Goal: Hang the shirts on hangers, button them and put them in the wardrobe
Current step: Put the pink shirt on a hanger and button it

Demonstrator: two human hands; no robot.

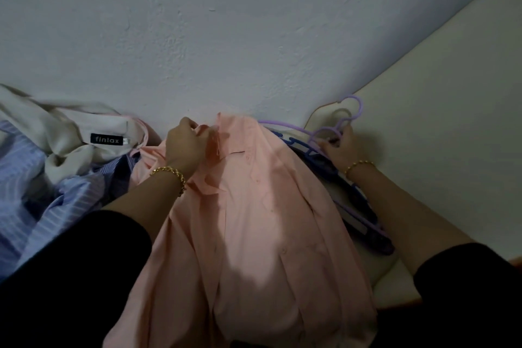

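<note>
- Two hands, right? What does each one do?
- Yes. The left hand [185,147] is in the middle of the frame, at the top of the pink shirt [254,220]. Its fingers are curled and pinch a bit of the pink cloth by the collar.
- And the other one?
- The right hand [339,147] is to the right of the middle. Its fingers wrap round a purple hanger [361,107] close to its hook. The hook pokes up above the hand.
- Where is the pink shirt?
- It lies spread out from the middle of the frame down to the bottom edge. Its right side covers part of a pile of hangers [364,217], blue and purple, on a white surface [437,93] at the right.
- Is the shirt on a hanger?
- No, not yet. The purple hanger is just beside its upper right edge.
- Are the buttons done up?
- The front looks open near the collar. Lower down I cannot tell.
- What is on the left?
- A cream shirt [84,127] with a black label [106,139] that reads "fintax" lies at the middle left. A blue striped shirt [42,192] lies partly under it, toward the lower left.
- Anything else?
- Each wrist has a gold bracelet [172,175], and both arms have black sleeves [70,277]. A pale wall [226,22] fills the top of the frame.
</note>
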